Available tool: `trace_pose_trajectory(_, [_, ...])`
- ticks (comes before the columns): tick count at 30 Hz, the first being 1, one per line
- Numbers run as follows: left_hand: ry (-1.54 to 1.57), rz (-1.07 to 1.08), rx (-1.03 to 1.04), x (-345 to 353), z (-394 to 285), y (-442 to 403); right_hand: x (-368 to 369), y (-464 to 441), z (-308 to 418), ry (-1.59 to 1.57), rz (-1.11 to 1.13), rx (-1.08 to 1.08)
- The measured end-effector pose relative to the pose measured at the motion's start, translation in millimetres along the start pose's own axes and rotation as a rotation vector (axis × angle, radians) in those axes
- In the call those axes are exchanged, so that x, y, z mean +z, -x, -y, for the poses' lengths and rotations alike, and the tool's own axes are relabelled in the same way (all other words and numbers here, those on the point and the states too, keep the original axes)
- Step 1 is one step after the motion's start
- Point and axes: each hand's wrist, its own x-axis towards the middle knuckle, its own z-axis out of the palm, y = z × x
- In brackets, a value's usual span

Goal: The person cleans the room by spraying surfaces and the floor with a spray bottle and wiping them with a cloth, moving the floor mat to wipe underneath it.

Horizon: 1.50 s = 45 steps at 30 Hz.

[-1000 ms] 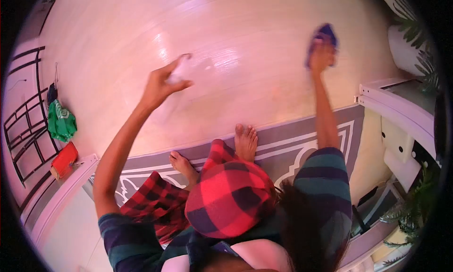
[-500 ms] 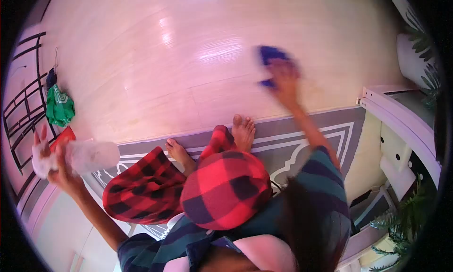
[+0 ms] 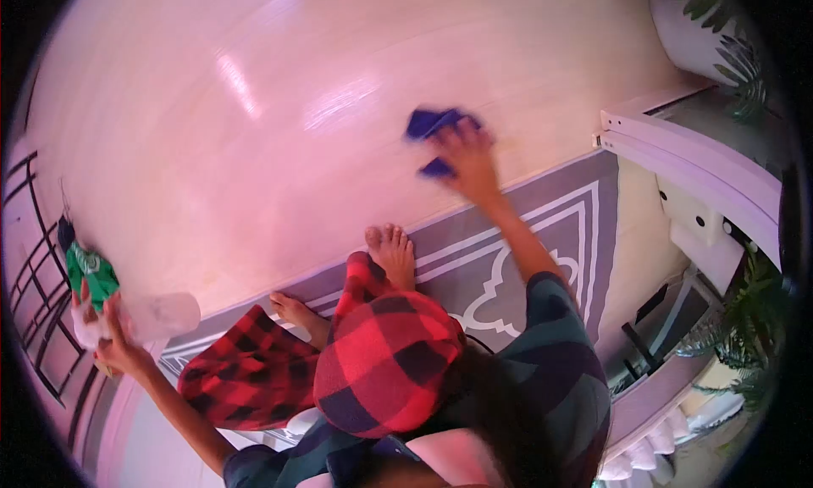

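My right hand [image 3: 466, 156] presses a dark blue cloth [image 3: 432, 124] against the shiny pale floor [image 3: 279, 166], right of the middle of the view; the cloth sticks out past the fingers. At the lower left, my left hand [image 3: 110, 335] is wrapped round one end of a translucent, whitish bottle [image 3: 165, 314], which lies sideways in the air above the mat's left end. What is inside the bottle is too blurred to tell.
A grey patterned mat [image 3: 542, 225] runs beneath my feet. A green bag [image 3: 91, 272] lies by a black metal rack [image 3: 38, 272] on the left. To the right stand a white-framed piece of furniture [image 3: 686, 141], a white pot [image 3: 690, 35] and leafy plants [image 3: 749, 327].
My right hand has swept the cloth leftward and a little nearer to me. My left hand has swung down to the lower left, where the bottle now shows. The view has turned somewhat.
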Motion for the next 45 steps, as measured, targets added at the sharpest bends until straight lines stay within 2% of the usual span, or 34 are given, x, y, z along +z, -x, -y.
trace_pose_trajectory(1, [-0.036, -0.042, 0.08, -8, -4, 2, -11, -2, -35, -0.064, -0.197, 0.119])
trace_pose_trajectory(2, [-0.022, -0.067, 0.129, -6, -26, 7, -24, -1, -74, 0.097, -0.306, 0.241])
trace_pose_trajectory(4, [0.06, -0.1, 0.192, -4, -75, 20, -47, 3, -169, 0.061, -0.567, 0.317])
trace_pose_trajectory(6, [-0.181, -0.004, 0.382, -30, -62, 3, -52, -13, -190, 0.292, -0.639, 1.024])
trace_pose_trajectory(7, [-0.281, 0.002, 0.471, -37, -52, -7, -45, -27, -188, 0.312, -0.694, 1.118])
trace_pose_trajectory(8, [-0.166, 0.034, 0.441, -36, -34, -15, -30, -42, -179, 0.331, -0.743, 1.207])
trace_pose_trajectory(9, [-0.051, 0.064, 0.41, -32, -20, -22, -11, -48, -166, 0.38, -0.738, 1.008])
trace_pose_trajectory(10, [0.276, 0.127, 0.263, -4, -22, -33, 0, -52, -137, 0.356, -0.821, 0.634])
trace_pose_trajectory(12, [0.283, 0.156, 0.439, 50, -43, -37, -5, -32, -56, 0.208, -0.42, 0.487])
trace_pose_trajectory(13, [0.341, 0.222, 0.447, 70, -55, -37, -9, -14, -40, 0.103, -0.369, 0.381])
trace_pose_trajectory(16, [0.506, 0.417, 0.498, 106, -118, -35, -28, 36, -44, 0.072, -0.232, 0.451])
trace_pose_trajectory(18, [0.553, 0.571, 0.618, 134, -156, -36, -26, 41, -78, 0.047, -0.318, 0.676])
trace_pose_trajectory(20, [0.544, 0.736, 0.541, 166, -205, -20, -31, 25, -94, -0.023, -0.39, 0.948])
trace_pose_trajectory(21, [0.543, 0.843, 0.535, 191, -226, -13, -32, 11, -108, -0.016, -0.386, 0.99])
trace_pose_trajectory(22, [0.536, 0.951, 0.529, 222, -248, -5, -36, 0, -114, 0.005, -0.409, 0.972])
trace_pose_trajectory(24, [0.525, 1.079, 0.748, 299, -295, 22, -44, -22, -132, 0.049, -0.447, 0.933])
trace_pose_trajectory(28, [0.484, 1.138, 1.141, 484, -383, 99, -54, -48, -161, 0.163, -0.549, 0.915])
trace_pose_trajectory(30, [0.379, 1.236, 1.076, 557, -429, 146, -59, -52, -166, 0.182, -0.52, 0.912])
trace_pose_trajectory(32, [0.153, 1.166, 1.121, 603, -463, 182, -61, -53, -170, 0.212, -0.494, 0.901])
trace_pose_trajectory(35, [0.083, 1.188, 1.034, 640, -492, 202, -64, -54, -169, 0.179, -0.462, 0.913])
trace_pose_trajectory(38, [0.285, 1.087, 1.129, 665, -502, 212, -74, -53, -165, 0.149, -0.424, 0.917])
trace_pose_trajectory(41, [0.103, 1.136, 1.103, 667, -518, 224, -71, -53, -168, 0.148, -0.391, 0.919])
trace_pose_trajectory(44, [0.118, 1.104, 1.032, 657, -520, 219, -71, -55, -172, 0.143, -0.413, 0.978])
trace_pose_trajectory(45, [0.223, 1.022, 1.04, 655, -514, 212, -71, -62, -176, 0.138, -0.429, 1.007])
